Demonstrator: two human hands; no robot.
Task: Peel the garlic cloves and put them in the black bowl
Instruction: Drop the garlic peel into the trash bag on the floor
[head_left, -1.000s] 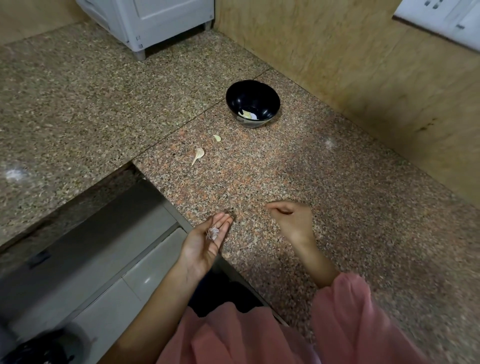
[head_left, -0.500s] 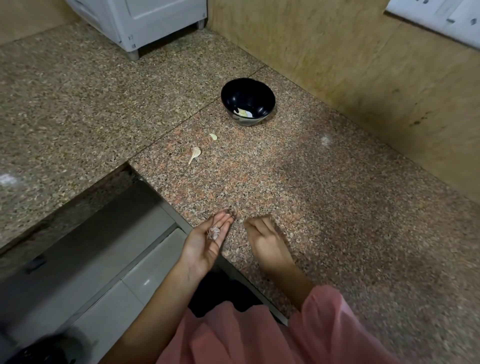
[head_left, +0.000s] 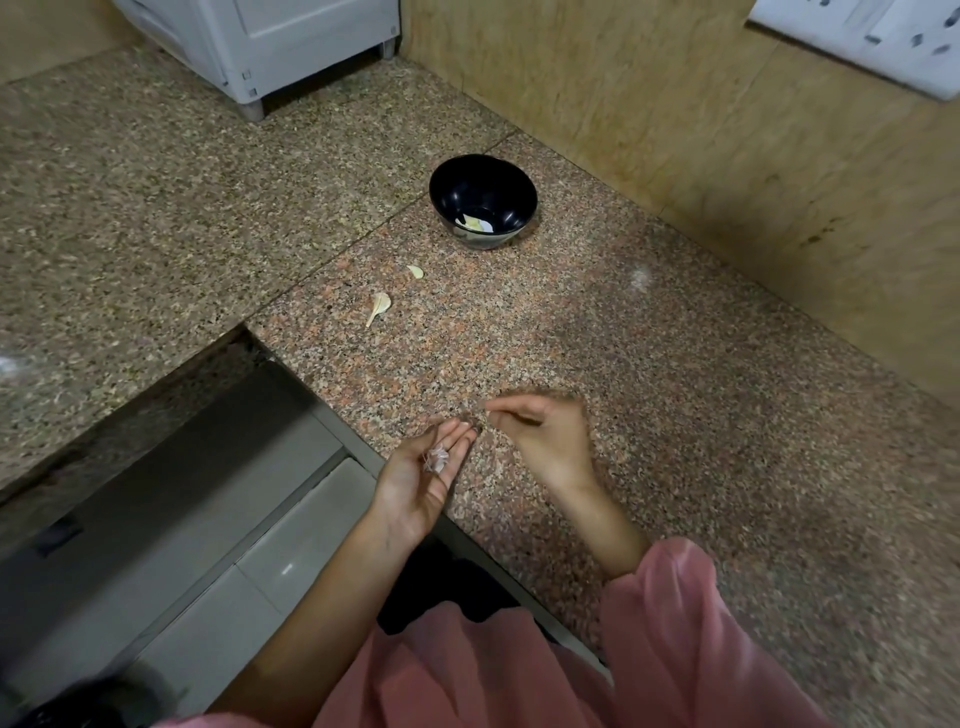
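Since half a second ago the right hand (head_left: 545, 441) has lifted off the counter and swung toward the left one, its motion-blurred fingers now drawn together in a loose pinch just beside the left fingertips; whether anything sits between them cannot be told through the blur. The left hand (head_left: 415, 483) has barely shifted: palm up, fingers straight and nearly flat, cradling a small papery wad of garlic skin (head_left: 435, 458), whitish with a pink tinge and frayed at its edges, resting on the fingers rather than gripped. The counter (head_left: 675, 389) is speckled polished granite, reddish-brown under the hands and greyer on the slab to the left, with a seam between them. On it, well apart from the hands, lie two pale garlic cloves: a teardrop-shaped clove (head_left: 379, 306) with a thin tail and a smaller curved clove (head_left: 415, 271) beyond it. Farther still stands the black bowl (head_left: 511, 195), round, glossy and deep, holding pale garlic pieces (head_left: 474, 223) at its bottom. Loose pink sleeves (head_left: 675, 623) cover both forearms.
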